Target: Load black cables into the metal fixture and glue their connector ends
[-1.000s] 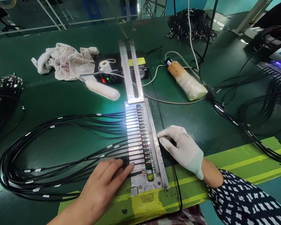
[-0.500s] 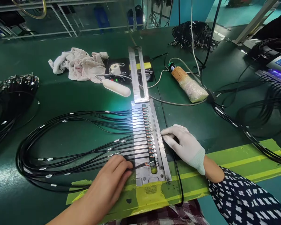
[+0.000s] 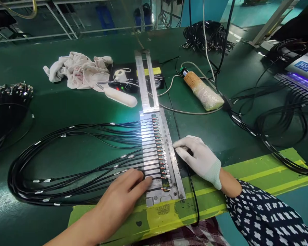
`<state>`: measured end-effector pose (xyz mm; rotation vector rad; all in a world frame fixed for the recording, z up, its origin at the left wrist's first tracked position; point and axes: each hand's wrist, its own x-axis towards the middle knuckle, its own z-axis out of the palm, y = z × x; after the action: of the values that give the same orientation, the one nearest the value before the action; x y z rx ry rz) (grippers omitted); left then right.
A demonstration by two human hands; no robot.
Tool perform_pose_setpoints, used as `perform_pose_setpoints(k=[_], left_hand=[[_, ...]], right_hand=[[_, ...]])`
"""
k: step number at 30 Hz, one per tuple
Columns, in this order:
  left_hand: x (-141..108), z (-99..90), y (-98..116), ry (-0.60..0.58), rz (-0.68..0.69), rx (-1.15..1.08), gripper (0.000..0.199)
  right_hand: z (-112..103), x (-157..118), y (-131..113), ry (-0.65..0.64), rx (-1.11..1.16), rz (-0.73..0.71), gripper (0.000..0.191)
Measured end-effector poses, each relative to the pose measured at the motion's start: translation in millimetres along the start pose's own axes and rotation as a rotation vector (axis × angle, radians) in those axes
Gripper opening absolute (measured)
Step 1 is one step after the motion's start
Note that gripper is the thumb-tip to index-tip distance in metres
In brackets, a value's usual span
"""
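Observation:
A metal clamping fixture (image 3: 173,177) lies in front of me, with a row of black cables (image 3: 74,133) set across it. The cable ends show small coloured wires and silver connectors along its slot. My left hand (image 3: 123,191), bare, rests over the nearest cables at the fixture's left edge. Its thumb reaches onto the metal plate, apart from the index finger; the other fingers are partly hidden. My right hand (image 3: 201,159), in a white glove, is closed with thumb and forefinger at the fixture's right edge, around something dark that I cannot make out.
Beyond the fixture are a slotted metal bracket (image 3: 141,78), a black control box (image 3: 130,87), a white-handled tool (image 3: 120,97) and a crumpled cloth (image 3: 79,70). A wrapped cork-handled tool (image 3: 202,90) lies right. Cable bundles (image 3: 9,109) lie left, more at far right.
The nearest cable, pinched in my left hand before, now lies straight across the fixture. My left thumb has moved forward onto the plate. The right hand keeps its place at the fixture's edge.

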<state>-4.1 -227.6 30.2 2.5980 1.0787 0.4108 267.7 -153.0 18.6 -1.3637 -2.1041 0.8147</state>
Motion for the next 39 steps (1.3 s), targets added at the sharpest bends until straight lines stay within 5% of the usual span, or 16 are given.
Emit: perform_pose_setpoints(k=[7, 18, 27, 39], left_hand=[[-2, -5.2, -4, -0.006, 0.144, 0.097, 0.042], [-17, 4.2, 5, 0.005, 0.018, 0.171, 0.049], [-17, -1.1, 13, -0.001, -0.043, 0.009, 0.038], [-20, 3.7, 10, 0.052, 0.090, 0.166, 0.036]], right_hand=[[0, 0, 1, -0.002, -0.002, 0.003, 0.013], [-1, 1, 0, -0.004, -0.003, 0.005, 0.013], [0, 1, 2, 0.005, -0.006, -0.017, 0.014], [-1, 1, 0, 0.008, 0.000, -0.001, 0.014]])
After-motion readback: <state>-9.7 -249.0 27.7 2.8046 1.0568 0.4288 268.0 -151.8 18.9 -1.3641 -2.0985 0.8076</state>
